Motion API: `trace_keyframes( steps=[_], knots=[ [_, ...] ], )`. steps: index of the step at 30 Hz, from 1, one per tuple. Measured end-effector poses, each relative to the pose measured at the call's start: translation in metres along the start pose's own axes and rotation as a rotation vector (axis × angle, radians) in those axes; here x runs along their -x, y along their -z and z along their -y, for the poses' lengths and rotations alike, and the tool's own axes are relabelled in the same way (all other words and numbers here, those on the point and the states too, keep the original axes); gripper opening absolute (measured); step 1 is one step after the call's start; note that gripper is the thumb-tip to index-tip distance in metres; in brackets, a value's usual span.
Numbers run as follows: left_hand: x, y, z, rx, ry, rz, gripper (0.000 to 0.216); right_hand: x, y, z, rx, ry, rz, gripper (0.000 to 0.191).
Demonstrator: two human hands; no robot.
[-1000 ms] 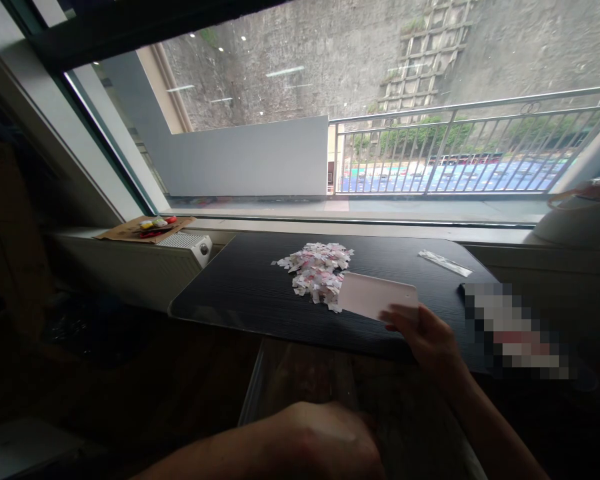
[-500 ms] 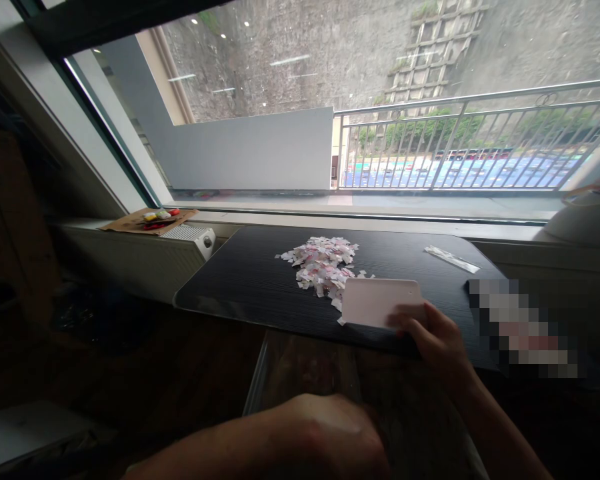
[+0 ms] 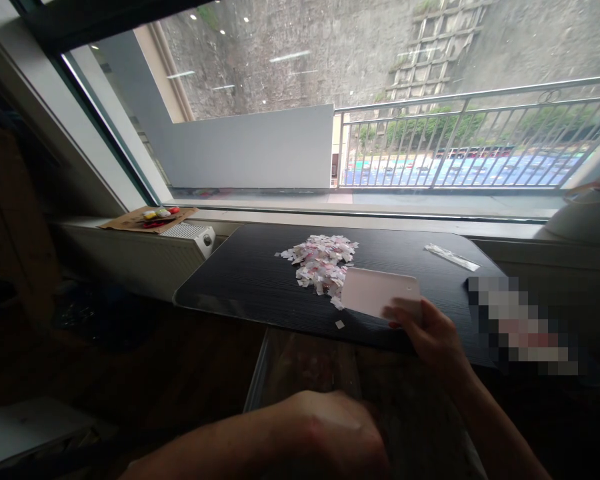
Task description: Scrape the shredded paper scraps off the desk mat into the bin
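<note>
My right hand (image 3: 433,330) grips the right end of a flat, pale pinkish-white scraper (image 3: 373,288) with a small hole near one corner. The scraper is tilted over the black tabletop (image 3: 235,280), its left edge beside a heap of small paper scraps (image 3: 323,257). One loose scrap (image 3: 339,325) lies apart, near the front edge of the table. In the foreground my left hand (image 3: 345,423) appears bent downward at the wrist, below and in front of the table. Its fingers are hidden from view.
A clear plastic packet (image 3: 451,257) lies on the right of the table, beside a pixelated item (image 3: 523,327). Left of the table stands a white radiator (image 3: 195,243), with cardboard (image 3: 117,225) and small coloured items. A large window runs behind.
The scraper has moved slightly up and tilted, its left edge now away from the loose scrap, which shows fully. My left arm has hardly moved.
</note>
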State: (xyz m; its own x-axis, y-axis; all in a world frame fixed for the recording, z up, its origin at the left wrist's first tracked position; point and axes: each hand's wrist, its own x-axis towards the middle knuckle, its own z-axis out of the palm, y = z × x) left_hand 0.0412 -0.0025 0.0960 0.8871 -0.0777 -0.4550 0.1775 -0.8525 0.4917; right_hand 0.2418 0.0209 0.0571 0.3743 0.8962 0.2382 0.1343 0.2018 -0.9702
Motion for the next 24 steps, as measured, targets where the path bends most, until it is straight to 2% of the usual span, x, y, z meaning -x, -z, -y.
trace_keyframes(
  steps=[5, 9, 18, 24],
  knots=[
    [0.002, 0.004, -0.004, -0.023, -0.002, 0.006, 0.040, -0.001, 0.003, 0.002, -0.020, -0.033, 0.059, 0.034],
    [0.003, 0.008, -0.007, -0.033, 0.025, 0.063, 0.044, 0.001, 0.001, 0.003, -0.001, -0.028, 0.025, 0.033],
    [0.001, -0.001, 0.000, 0.002, 0.013, -0.027, 0.041, -0.001, 0.000, 0.010, 0.079, -0.043, -0.014, 0.029],
    [-0.001, -0.003, 0.002, 0.019, -0.003, -0.010, 0.043, 0.001, 0.000, 0.010, 0.063, -0.021, -0.038, 0.024]
  ],
)
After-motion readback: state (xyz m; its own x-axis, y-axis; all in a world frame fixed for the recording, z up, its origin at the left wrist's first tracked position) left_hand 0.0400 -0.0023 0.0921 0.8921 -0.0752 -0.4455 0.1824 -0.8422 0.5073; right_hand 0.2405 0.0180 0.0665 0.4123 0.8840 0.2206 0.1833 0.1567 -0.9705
